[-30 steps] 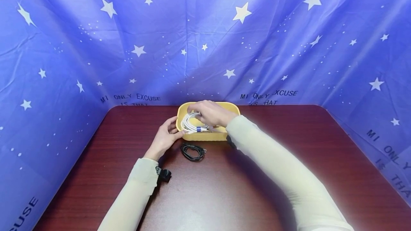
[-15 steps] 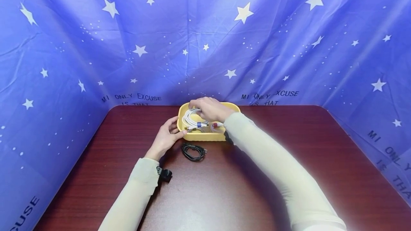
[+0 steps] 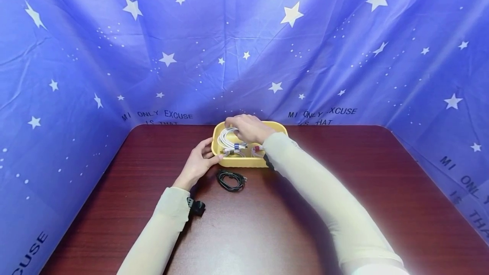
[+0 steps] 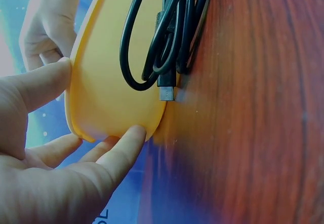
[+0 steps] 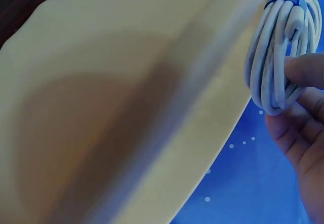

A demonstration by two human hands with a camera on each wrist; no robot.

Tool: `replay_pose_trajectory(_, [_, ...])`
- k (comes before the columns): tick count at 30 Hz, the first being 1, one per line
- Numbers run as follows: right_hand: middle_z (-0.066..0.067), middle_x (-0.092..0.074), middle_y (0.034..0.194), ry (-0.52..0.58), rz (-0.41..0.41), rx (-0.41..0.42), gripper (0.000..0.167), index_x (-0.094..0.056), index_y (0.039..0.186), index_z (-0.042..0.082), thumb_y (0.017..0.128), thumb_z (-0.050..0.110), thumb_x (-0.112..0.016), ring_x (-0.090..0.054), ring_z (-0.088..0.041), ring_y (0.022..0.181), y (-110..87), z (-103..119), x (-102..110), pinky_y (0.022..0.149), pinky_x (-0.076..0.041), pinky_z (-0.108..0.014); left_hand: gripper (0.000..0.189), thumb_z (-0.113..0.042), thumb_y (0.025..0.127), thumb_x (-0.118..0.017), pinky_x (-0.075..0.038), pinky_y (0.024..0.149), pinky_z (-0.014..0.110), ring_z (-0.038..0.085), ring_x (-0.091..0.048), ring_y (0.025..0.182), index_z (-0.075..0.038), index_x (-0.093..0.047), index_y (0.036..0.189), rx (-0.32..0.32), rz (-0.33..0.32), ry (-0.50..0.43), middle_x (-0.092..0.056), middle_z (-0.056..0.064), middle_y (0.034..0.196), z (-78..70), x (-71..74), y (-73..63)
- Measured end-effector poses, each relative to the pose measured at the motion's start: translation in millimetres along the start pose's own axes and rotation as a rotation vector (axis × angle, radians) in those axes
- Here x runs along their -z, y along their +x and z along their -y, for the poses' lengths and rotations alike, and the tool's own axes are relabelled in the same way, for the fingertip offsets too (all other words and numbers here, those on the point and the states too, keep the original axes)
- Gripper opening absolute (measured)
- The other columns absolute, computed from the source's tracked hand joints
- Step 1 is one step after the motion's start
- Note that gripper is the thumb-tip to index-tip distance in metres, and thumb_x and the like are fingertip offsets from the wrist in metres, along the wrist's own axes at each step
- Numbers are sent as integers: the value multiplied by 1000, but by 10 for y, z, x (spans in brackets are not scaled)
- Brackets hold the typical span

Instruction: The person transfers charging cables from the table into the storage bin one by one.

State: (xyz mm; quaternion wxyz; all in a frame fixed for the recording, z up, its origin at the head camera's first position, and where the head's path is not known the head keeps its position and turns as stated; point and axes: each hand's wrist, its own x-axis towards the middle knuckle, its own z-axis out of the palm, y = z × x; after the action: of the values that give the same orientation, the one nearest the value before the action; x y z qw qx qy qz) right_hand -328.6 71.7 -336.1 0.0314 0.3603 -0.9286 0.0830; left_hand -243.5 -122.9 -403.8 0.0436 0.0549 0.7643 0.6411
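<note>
A yellow bin (image 3: pixel 244 163) stands near the back edge of the table. My left hand (image 3: pixel 196 162) grips its left end, thumb at the near corner and fingers along the side. Over the bin, my right hand (image 3: pixel 250 128) pinches a coiled white cable (image 3: pixel 226 139) wrapped with a blue strap; in the right wrist view the coil (image 5: pixel 273 62) hangs between thumb and fingers. Below it in the bin lie a coil with a dark strap (image 3: pixel 231 152) and a coil with a red strap (image 3: pixel 257 148), partly hidden by the right forearm.
A coiled black USB cable (image 3: pixel 230 181) lies on the dark red wooden table (image 3: pixel 267 224), just in front of the bin. Blue star-printed curtains (image 3: pixel 244 88) rise close behind and on both sides.
My right hand has lifted the white coil slightly up and back, baring the dark-strapped and red-strapped coils below. The left hand and the bin stay in place; the view shifts a little.
</note>
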Motion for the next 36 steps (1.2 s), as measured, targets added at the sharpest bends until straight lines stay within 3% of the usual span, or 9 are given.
replay_pose_trajectory(24, [-2,-65,105,-68,-5,-107,36,-59,117,19,85,5,-62,-59,-22,88,89,-104,-210,74,-50,-38,72,-2,84,-70,-46,96,38,34,-51,123,-3,-34,146,-11,14,-21,-50,26,133,26,9,20])
replay_pose_trajectory(36, [-5,-66,108,-49,67,-77,35,-61,115,19,84,3,-63,-61,-24,90,198,-44,-113,75,-50,-39,72,-3,84,-72,-46,96,39,31,-53,121,-5,-35,145,6,-4,-6,-51,23,133,10,1,7])
